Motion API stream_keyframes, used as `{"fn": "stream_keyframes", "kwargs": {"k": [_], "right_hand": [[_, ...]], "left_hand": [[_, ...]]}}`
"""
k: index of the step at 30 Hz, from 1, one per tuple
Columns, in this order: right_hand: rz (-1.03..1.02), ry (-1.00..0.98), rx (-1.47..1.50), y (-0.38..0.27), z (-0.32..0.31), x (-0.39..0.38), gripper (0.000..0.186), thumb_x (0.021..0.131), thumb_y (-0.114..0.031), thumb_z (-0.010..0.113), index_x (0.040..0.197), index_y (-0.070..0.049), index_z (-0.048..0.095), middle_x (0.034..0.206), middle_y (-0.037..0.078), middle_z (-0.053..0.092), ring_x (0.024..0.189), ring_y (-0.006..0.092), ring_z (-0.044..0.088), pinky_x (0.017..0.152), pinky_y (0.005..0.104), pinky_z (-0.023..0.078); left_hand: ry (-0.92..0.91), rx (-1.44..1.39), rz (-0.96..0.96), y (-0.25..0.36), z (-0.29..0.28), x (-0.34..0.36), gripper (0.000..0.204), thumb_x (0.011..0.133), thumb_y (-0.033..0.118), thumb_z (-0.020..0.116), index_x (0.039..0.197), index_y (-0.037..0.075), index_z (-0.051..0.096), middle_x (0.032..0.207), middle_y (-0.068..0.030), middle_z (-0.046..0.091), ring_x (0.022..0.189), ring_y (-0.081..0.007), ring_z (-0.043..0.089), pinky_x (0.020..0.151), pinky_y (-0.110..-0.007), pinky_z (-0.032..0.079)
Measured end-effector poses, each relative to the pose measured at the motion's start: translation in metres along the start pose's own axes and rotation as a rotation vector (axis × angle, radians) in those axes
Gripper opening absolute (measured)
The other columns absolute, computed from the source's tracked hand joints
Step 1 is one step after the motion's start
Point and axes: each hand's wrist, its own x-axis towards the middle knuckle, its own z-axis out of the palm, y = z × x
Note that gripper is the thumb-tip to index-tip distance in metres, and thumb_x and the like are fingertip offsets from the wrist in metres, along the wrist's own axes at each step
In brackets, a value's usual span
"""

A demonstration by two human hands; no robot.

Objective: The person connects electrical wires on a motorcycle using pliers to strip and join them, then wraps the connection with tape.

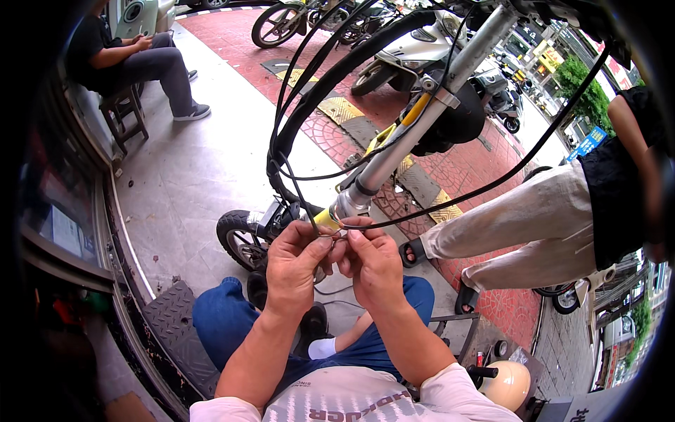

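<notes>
Thin wire ends (332,235) at the middle are pinched between my left hand (299,257) and my right hand (363,260), whose fingertips are close together. Black cables (466,197) run down to them from the top. Just behind my fingers is the foot of a silver tube (394,155) with a yellow part (325,219) at its base. A small black wheel (233,239) of the scooter stands behind my left hand. The exact join between the wires is too small to make out.
A person (144,67) sits on a stool at left; another person (527,232) stands close at right. Parked scooters (397,63) line the back. A glass door frame (105,232) borders the left; a cream helmet (508,387) and tools lie at lower right.
</notes>
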Motion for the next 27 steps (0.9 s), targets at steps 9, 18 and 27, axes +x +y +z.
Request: {"fn": "stream_keyframes", "kwargs": {"k": [9, 18, 27], "right_hand": [[-0.179, -0.031, -0.189, 0.001, 0.006, -0.005, 0.024, 0.102, -0.011, 0.062, 0.124, 0.0, 0.06, 0.085, 0.004, 0.07, 0.068, 0.0062, 0.061, 0.059, 0.0195, 0.046], [-0.307, -0.049, -0.307, 0.008, 0.006, -0.008, 0.023, 0.104, -0.008, 0.058, 0.125, 0.001, 0.057, 0.101, 0.005, 0.07, 0.087, 0.0077, 0.064, 0.075, 0.0224, 0.051], [-0.19, -0.161, -0.281, 0.003, 0.002, -0.008, 0.024, 0.104, -0.008, 0.057, 0.127, 0.0, 0.055, 0.094, 0.003, 0.068, 0.074, 0.005, 0.061, 0.062, 0.0206, 0.046]], "left_hand": [[0.0, 0.055, 0.014, 0.002, -0.004, -0.001, 0.012, 0.096, 0.007, 0.069, 0.106, 0.002, 0.068, 0.09, -0.0064, 0.074, 0.073, -0.0092, 0.066, 0.061, -0.023, 0.05], [-0.018, 0.068, -0.012, 0.006, -0.007, -0.002, 0.015, 0.095, 0.01, 0.073, 0.106, 0.0, 0.069, 0.09, -0.0049, 0.072, 0.074, -0.0097, 0.064, 0.064, -0.024, 0.05], [-0.041, 0.033, -0.007, 0.016, -0.003, -0.006, 0.012, 0.095, 0.004, 0.067, 0.106, -0.002, 0.069, 0.081, -0.005, 0.066, 0.07, -0.0095, 0.057, 0.065, -0.025, 0.046]]}}
